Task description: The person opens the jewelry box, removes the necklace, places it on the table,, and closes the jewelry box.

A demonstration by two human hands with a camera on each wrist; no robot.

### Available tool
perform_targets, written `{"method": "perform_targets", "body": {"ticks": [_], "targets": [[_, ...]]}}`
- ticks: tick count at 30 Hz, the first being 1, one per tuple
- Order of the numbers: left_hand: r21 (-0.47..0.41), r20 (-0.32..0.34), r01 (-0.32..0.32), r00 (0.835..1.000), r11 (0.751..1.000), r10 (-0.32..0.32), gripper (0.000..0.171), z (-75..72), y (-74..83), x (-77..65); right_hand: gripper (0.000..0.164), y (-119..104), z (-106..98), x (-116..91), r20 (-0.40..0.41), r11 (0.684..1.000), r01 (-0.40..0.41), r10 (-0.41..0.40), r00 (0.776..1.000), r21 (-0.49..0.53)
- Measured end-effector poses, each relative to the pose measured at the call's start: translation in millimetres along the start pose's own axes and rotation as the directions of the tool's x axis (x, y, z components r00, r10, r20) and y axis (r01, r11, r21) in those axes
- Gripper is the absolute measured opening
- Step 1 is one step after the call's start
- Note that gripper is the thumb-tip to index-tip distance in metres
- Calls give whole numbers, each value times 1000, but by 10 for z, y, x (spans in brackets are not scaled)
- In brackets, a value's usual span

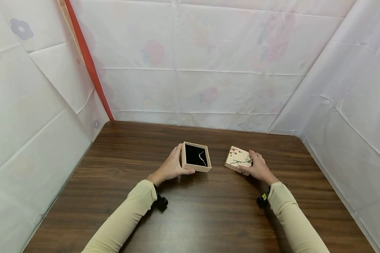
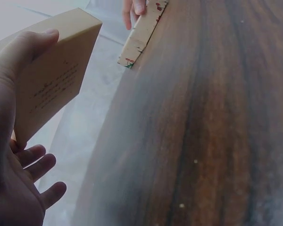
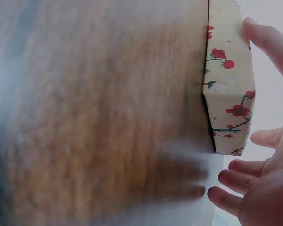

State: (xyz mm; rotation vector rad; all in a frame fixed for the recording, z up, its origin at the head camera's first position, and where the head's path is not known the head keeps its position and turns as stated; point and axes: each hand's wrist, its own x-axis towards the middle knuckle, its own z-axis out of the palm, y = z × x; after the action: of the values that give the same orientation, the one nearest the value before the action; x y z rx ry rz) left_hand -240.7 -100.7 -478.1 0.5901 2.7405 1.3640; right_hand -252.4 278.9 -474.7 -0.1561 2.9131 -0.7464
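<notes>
A small cream cardboard box (image 1: pixel 197 168) is held by my left hand (image 1: pixel 170 169), thumb along its near side and fingers at its far left. Its open top shows a black insert (image 1: pixel 191 154) with a thin silver-coloured chain (image 1: pixel 201 159) lying on it. Tilted in the left wrist view, the box (image 2: pixel 52 84) stands off the table and shows small printed lines underneath. To its right, my right hand (image 1: pixel 258 169) grips the matching lid (image 1: pixel 237 157), patterned with red blossoms and green stems. The lid (image 3: pixel 226 70) is close over the tabletop, patterned side up.
Both hands work over a dark wood-grain table (image 1: pixel 190 218) with rounded back corners. Pale patterned sheeting (image 1: pixel 193 91) hangs behind it and on both sides. A red strip (image 1: pixel 90 63) runs down the back left corner.
</notes>
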Motion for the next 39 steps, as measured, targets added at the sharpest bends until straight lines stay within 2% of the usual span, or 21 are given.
{"method": "perform_targets", "body": {"ticks": [19, 30, 39], "targets": [[0, 2, 13, 1000, 1000, -13, 118, -7, 11, -13, 91, -203, -107, 26, -93, 993, 10, 1, 996, 122], [1, 4, 10, 1000, 1000, -10, 121, -1, 33, -6, 85, -391, -154, 89, -87, 987, 9, 5, 996, 159], [1, 0, 11, 1000, 1000, -11, 120, 13, 44, -20, 86, -581, -198, 113, -95, 979, 43, -25, 995, 201]]}}
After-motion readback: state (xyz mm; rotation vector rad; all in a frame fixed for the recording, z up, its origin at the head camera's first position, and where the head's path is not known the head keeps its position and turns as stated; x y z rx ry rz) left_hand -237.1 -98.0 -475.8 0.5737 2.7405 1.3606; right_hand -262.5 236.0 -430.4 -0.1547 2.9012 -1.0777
